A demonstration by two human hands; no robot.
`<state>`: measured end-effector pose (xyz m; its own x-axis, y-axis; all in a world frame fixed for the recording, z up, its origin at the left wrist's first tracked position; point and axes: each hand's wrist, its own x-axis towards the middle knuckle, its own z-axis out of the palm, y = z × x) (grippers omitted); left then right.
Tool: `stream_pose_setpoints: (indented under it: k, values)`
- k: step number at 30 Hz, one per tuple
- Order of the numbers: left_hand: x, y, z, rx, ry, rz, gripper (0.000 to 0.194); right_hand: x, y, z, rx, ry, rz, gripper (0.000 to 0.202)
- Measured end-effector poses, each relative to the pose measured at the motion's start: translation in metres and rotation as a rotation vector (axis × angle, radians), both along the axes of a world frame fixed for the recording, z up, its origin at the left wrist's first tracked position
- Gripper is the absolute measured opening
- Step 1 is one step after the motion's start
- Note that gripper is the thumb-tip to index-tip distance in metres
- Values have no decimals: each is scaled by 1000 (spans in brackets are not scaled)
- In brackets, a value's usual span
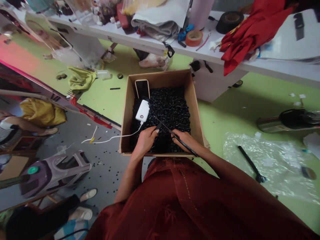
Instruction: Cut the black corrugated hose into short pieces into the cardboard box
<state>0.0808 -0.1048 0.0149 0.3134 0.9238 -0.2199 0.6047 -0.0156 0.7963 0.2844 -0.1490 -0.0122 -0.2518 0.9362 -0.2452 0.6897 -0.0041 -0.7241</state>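
A cardboard box point(195, 110) in front of me is filled with small shiny black pieces point(170, 103). Over its near part, my left hand point(147, 140) is closed in a pinch on a small black piece point(159, 127). My right hand point(182, 139) is closed round a long, thin dark tool point(183, 144); its narrow tip reaches toward the left fingers, and its kind is unclear. On the black pieces lies a white power bank point(142, 111) with a white cable point(120, 136). A phone point(142, 88) leans upright against the box's far left corner.
A white shelf point(120, 35) behind the box carries a red cloth point(255, 30), orange tape point(194, 38) and black tape point(229, 22). On the green table at right are clear plastic wrap point(280, 160) and a metal flask point(272, 120). A plastic stool point(57, 173) and seated people are at left.
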Motion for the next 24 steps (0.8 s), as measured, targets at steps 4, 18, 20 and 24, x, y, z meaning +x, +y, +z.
stream_pose_setpoints:
  k: [4, 18, 20, 24]
  values:
    - [1, 1, 5, 32, 58, -28, 26, 0, 0, -3, 7, -10, -1, 20]
    - [-2, -2, 7, -15, -14, -18, 30, 2, 3, -1, -17, 112, -229, 14]
    - [-3, -4, 13, -24, -40, -38, 30, 2, 3, 0, -89, 204, -274, 17]
    - [-1, -6, 24, -7, -70, -94, 28, 1, 4, 3, -142, 448, -346, 26]
